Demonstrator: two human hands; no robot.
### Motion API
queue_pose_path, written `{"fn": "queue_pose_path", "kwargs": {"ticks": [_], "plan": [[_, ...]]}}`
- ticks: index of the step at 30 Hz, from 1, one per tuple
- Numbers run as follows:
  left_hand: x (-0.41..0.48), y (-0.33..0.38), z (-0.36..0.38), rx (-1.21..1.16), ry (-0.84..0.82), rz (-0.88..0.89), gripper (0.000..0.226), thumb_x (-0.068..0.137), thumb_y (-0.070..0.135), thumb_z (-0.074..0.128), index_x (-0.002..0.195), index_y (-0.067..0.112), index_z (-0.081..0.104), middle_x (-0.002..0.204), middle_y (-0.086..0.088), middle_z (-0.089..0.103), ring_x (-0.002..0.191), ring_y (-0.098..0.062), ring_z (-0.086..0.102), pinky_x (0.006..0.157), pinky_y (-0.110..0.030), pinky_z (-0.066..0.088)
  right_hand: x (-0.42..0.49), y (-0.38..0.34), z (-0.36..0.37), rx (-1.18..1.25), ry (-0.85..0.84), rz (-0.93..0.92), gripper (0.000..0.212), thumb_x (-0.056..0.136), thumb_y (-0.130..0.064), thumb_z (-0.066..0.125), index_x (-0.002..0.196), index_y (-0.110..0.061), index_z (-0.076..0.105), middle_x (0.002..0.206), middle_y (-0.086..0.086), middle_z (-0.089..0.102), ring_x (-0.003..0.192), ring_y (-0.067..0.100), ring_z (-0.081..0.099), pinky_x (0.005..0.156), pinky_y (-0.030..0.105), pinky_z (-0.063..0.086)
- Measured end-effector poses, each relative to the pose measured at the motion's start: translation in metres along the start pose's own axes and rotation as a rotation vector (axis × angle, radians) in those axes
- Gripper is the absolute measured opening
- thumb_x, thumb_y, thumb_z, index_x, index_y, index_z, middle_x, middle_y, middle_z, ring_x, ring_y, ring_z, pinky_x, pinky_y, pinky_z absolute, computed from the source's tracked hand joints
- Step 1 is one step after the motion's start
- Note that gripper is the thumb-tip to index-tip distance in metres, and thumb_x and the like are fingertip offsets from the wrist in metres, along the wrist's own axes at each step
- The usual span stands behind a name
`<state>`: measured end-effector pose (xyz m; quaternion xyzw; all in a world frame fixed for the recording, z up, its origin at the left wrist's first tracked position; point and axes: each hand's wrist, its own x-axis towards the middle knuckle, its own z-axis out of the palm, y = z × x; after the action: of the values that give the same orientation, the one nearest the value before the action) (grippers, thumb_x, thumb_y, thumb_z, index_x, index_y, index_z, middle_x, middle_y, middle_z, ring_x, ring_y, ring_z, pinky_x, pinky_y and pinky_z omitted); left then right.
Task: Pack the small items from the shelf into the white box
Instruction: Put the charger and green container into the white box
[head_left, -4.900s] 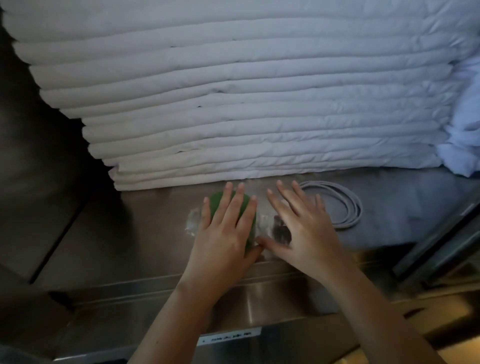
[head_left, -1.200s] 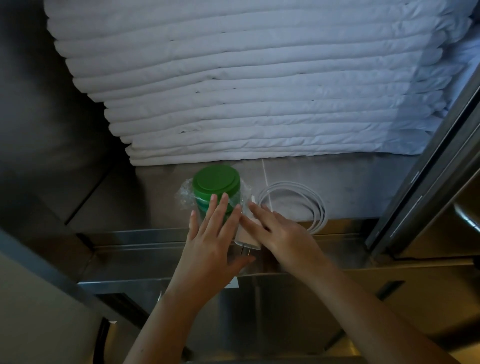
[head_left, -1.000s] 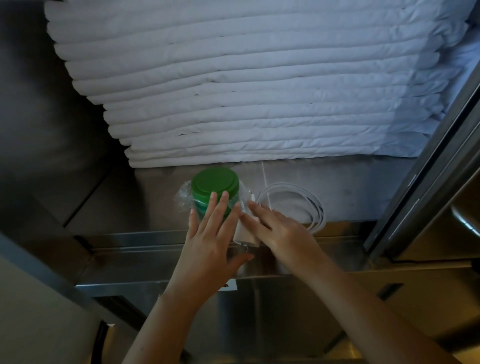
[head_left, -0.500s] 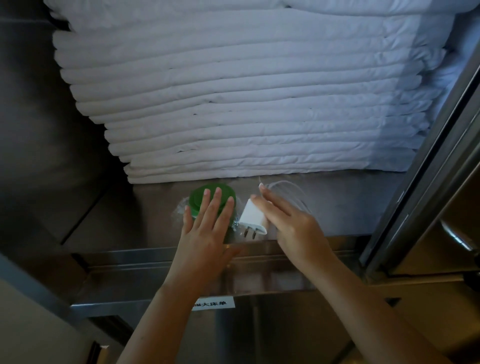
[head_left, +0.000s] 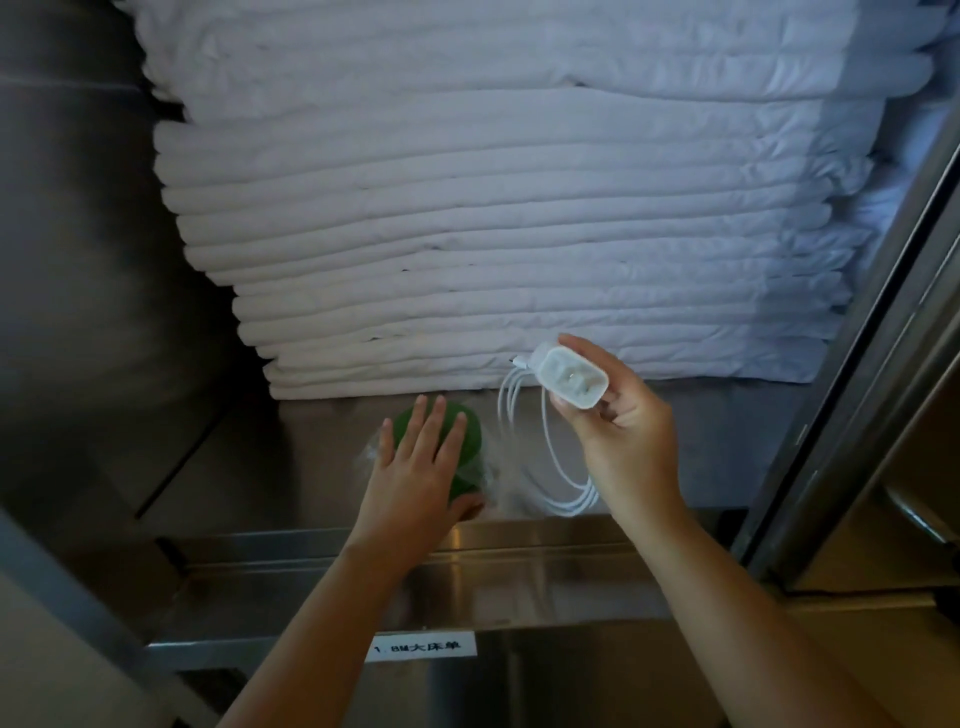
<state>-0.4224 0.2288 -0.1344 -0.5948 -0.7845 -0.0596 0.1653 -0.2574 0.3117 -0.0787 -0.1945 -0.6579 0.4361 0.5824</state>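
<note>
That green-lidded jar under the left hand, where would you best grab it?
Grip the green-lidded jar round its side wall, from the front: it seems upright, the folded linen stack blocks the back, and the white cable hangs close on its right.

Linen store, probably of a hotel or laundry. A tall stack of folded white sheets (head_left: 493, 234) is kept on a stainless-steel shelf (head_left: 291, 457), which is closed in at left by a metal side wall (head_left: 78, 260). A printed label (head_left: 420, 648) in Chinese characters is fixed to the shelf's front edge. A metal frame (head_left: 857, 415) is seen at right.
</note>
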Motion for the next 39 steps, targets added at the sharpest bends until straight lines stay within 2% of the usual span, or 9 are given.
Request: {"fn": "queue_pose_path", "kwargs": {"ticks": [3,7,9,11,15,19,28,36,39], "plan": [[0.003,-0.003,-0.001,-0.009,0.008,0.004,0.085,0.089,0.058,0.041,0.148,0.019,-0.005,0.155,-0.008,-0.014,0.136,-0.02,-0.025,0.106,-0.041,-0.017,0.007,0.001,0.0,0.323,0.004,0.274,0.035,0.075,0.001,0.068,0.101,-0.021,0.065,0.1,0.003,0.071,0.099,0.021,0.066,0.083,0.031,0.053],[0.007,-0.003,-0.005,-0.053,0.034,0.045,0.08,0.086,0.05,0.055,0.147,0.011,0.021,0.154,-0.015,0.016,0.142,-0.028,0.013,0.114,-0.041,0.006,0.012,0.01,-0.006,0.627,-0.043,0.528,0.026,0.086,0.006,0.051,0.105,-0.01,0.06,0.091,0.002,0.073,0.091,0.024,0.069,0.076,0.029,0.056],[0.007,-0.002,-0.008,-0.068,0.088,0.079,0.079,0.069,0.039,0.078,0.131,0.0,0.049,0.135,-0.026,0.045,0.125,-0.04,0.044,0.103,-0.051,0.032,0.013,0.016,-0.01,0.689,-0.053,0.614,0.025,0.088,0.006,0.047,0.105,-0.007,0.059,0.092,0.003,0.072,0.089,0.023,0.069,0.076,0.028,0.056],[0.006,-0.002,-0.006,-0.096,0.15,0.08,0.076,0.053,0.031,0.09,0.114,-0.005,0.062,0.115,-0.029,0.06,0.105,-0.044,0.059,0.085,-0.055,0.045,0.012,0.021,-0.012,0.72,-0.062,0.686,0.022,0.089,0.004,0.044,0.103,-0.005,0.059,0.091,0.005,0.072,0.087,0.022,0.07,0.074,0.026,0.057],[0.003,-0.002,-0.005,-0.122,0.183,0.091,0.076,0.049,0.031,0.091,0.111,-0.005,0.064,0.111,-0.028,0.062,0.1,-0.043,0.062,0.08,-0.056,0.047,0.007,0.03,-0.019,0.8,-0.055,0.797,0.022,0.09,0.003,0.041,0.099,-0.004,0.061,0.09,0.008,0.073,0.084,0.023,0.07,0.069,0.025,0.058],[-0.001,-0.003,-0.005,-0.141,0.181,0.093,0.077,0.051,0.033,0.089,0.113,-0.004,0.063,0.114,-0.026,0.062,0.103,-0.042,0.061,0.081,-0.056,0.047,0.001,0.037,-0.026,0.938,-0.063,0.89,0.034,0.077,-0.001,0.049,0.11,0.005,0.055,0.102,0.018,0.069,0.089,0.029,0.069,0.064,0.027,0.058],[-0.018,0.006,-0.007,-0.119,0.161,0.088,0.08,0.057,0.041,0.086,0.12,-0.001,0.059,0.121,-0.023,0.059,0.111,-0.039,0.057,0.085,-0.053,0.048,-0.007,0.045,-0.035,0.987,-0.102,0.914,0.025,0.077,-0.002,0.05,0.088,0.008,0.07,0.106,0.023,0.066,0.094,0.031,0.067,0.064,0.027,0.058],[-0.031,0.007,-0.012,-0.021,0.214,0.117,0.09,0.039,0.029,0.094,0.117,-0.001,0.061,0.119,-0.021,0.061,0.107,-0.035,0.06,0.089,-0.042,0.039,-0.014,0.05,-0.039,1.06,-0.115,0.976,0.025,0.08,-0.001,0.05,0.092,0.011,0.069,0.11,0.025,0.065,0.096,0.032,0.067,0.066,0.03,0.059],[-0.035,0.004,-0.011,-0.009,0.248,0.143,0.091,0.037,0.029,0.095,0.115,-0.004,0.061,0.118,-0.022,0.061,0.107,-0.035,0.061,0.089,-0.044,0.04,-0.014,0.049,-0.039,1.055,-0.11,0.992,0.026,0.079,-0.001,0.05,0.092,0.011,0.069,0.111,0.025,0.064,0.095,0.032,0.067,0.066,0.03,0.059]]}}
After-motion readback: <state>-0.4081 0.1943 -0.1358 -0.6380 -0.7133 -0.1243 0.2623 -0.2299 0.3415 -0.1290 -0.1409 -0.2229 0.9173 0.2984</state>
